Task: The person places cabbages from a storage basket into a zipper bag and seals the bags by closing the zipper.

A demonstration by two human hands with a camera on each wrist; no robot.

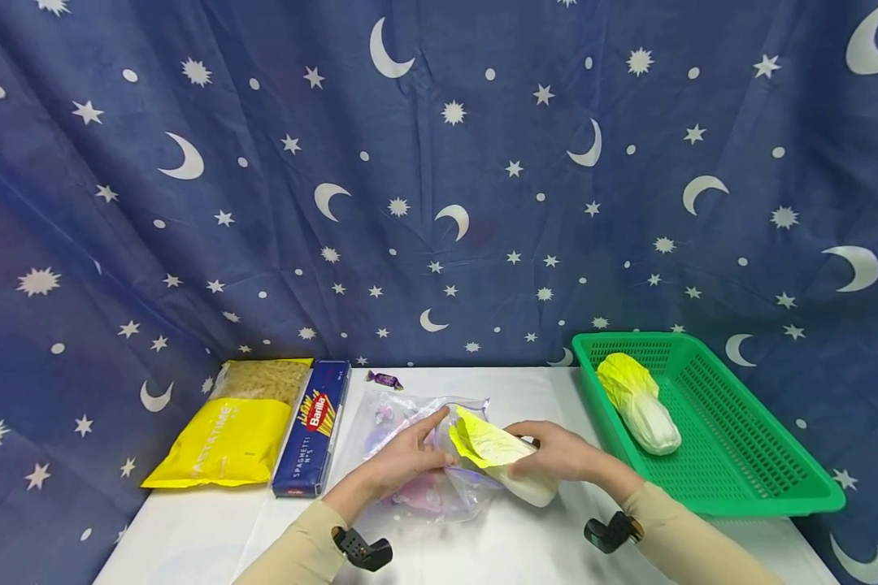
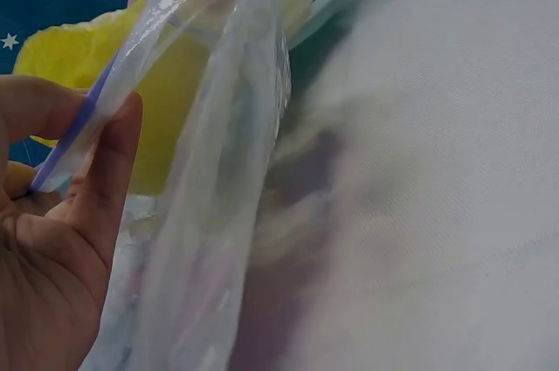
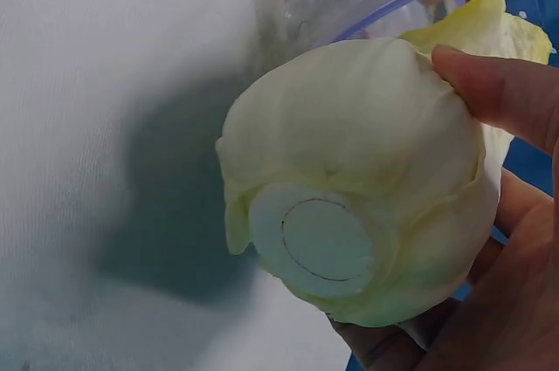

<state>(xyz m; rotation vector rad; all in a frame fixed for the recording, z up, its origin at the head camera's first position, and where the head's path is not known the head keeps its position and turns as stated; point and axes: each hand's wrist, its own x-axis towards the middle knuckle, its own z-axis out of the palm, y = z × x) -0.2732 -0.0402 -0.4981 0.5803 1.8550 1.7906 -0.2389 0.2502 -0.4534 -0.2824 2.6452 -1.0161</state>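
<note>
— On the white table, where's it at?
— Left hand [image 1: 402, 465] pinches the clear zip-top plastic bag [image 1: 424, 455] open by its rim; right hand [image 1: 563, 455] grips the pale yellow-leaved toy cabbage [image 1: 501, 459], its leafy tip just at the bag's mouth.
— So not in yet?
— Barely started, I'd judge; the white stem end remains outside.

A dark blue cloth [image 1: 439, 187] printed with white crescent moons, stars and dots hangs as the backdrop, filling the whole rear and both sides of the head view. It falls in loose folds and creases, and its lower edge meets the back of the surface [image 1: 483, 382]. The surface is covered in plain white and runs toward the viewer. The light is even and bright, leaving only soft shadows on the white covering.
</note>
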